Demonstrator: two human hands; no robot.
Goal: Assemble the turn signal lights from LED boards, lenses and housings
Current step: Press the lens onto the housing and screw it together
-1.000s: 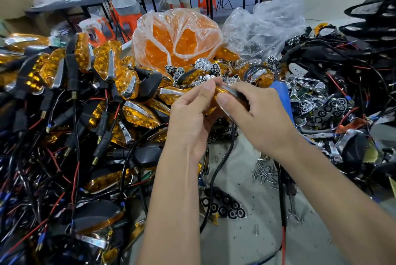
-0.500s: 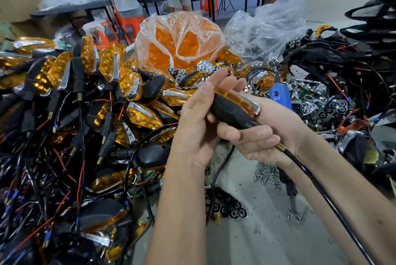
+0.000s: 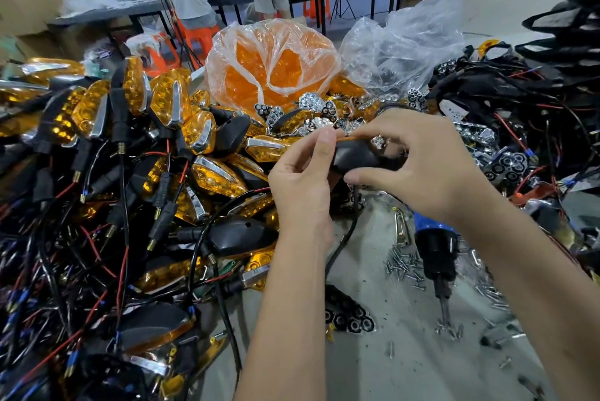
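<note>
I log: housing (image 3: 354, 157), matt black plastic. Lenses (image 3: 168, 98), glossy translucent amber plastic with chrome-bright trim. Bags (image 3: 409, 43), thin crinkled clear plastic film. Reflectors (image 3: 311, 102), mirror-finish silver. Screws (image 3: 406, 266), bright metal. Screwdriver (image 3: 433, 245), blue and black plastic. Tabletop (image 3: 373, 365), dull grey, gritty.

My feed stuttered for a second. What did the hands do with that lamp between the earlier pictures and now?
The lamp was turned over: its amber lens faced up half a second ago, now the black back shows and only an amber edge on top. The right hand shifted from cupping it underneath to reaching over it, fingertips and thumb pinching. The left hand kept its grip at the left end. The blue screwdriver stayed lying on the table.
</note>
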